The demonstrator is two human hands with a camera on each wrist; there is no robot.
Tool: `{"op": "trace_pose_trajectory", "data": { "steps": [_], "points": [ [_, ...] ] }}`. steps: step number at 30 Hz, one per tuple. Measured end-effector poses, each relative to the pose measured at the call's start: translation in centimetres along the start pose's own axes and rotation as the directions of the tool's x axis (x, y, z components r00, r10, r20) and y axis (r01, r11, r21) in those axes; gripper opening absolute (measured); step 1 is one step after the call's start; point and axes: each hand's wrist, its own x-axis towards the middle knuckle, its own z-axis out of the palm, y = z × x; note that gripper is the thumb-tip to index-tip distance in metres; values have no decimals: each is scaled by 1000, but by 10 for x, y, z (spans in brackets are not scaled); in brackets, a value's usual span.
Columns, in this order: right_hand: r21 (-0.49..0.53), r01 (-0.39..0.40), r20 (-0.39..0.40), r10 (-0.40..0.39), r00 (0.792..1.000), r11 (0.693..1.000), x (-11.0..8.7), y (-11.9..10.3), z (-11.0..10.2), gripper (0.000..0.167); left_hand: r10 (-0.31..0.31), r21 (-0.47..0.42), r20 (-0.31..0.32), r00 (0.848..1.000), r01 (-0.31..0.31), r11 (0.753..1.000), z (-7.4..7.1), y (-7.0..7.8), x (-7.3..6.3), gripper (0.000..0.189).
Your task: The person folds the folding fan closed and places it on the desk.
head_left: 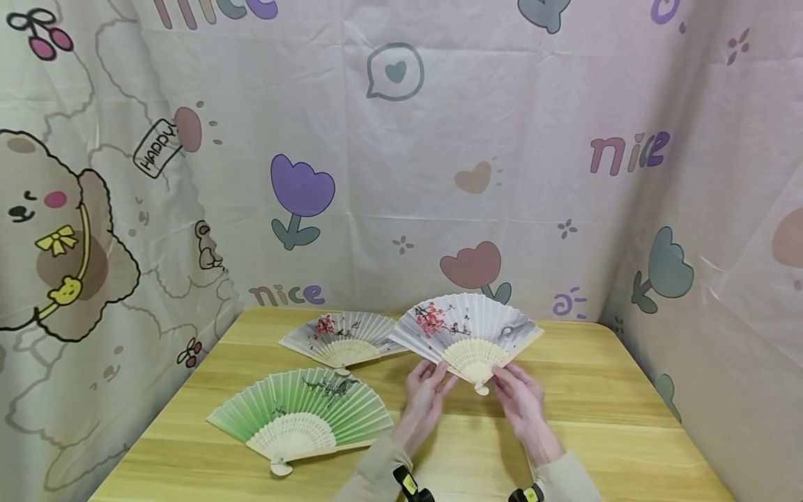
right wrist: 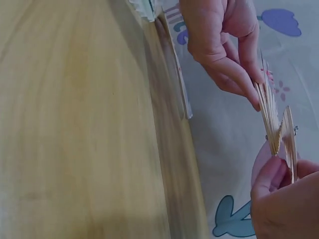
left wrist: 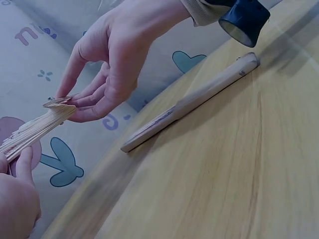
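Note:
A spread folding fan (head_left: 470, 331), grey-white with red blossoms and pale ribs, is held up above the table by both hands. My left hand (head_left: 428, 397) pinches its left edge between thumb and fingers. On the other side, my right hand (head_left: 521, 399) pinches the right edge near the pivot; the left wrist view shows that right hand (left wrist: 119, 59) with thumb and fingers on the ribs' narrow end. Behind and to the left lies a similar spread fan (head_left: 376, 331). A green spread fan (head_left: 341, 411) lies nearer, left of my left forearm.
A folded fan (left wrist: 194, 99) lies on the wooden table (left wrist: 219, 189) in the left wrist view; the right forearm mostly hides that spot in the head view. Printed cloth (head_left: 389, 153) hangs behind the table and along both sides.

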Motion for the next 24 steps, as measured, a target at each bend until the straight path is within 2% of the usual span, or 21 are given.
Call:
{"op": "trace_pose_trajectory", "data": {
  "steps": [9, 17, 24],
  "points": [
    [-81, 32, 73, -26, 997, 996, -15, 8, 9, 26, -3, 11, 24, 1000, 3, 1000, -8, 11, -12, 35],
    [-110, 59, 83, -50, 995, 992, -25, 9, 15, 20, 10, 34, 47, 999, -12, 999, -12, 22, -22, 46],
    [-126, 42, 71, -34, 997, 991, -32, 9, 17, 21, -7, 55, 85, 996, 2, 999, -23, 27, -30, 53]
  ]
}}
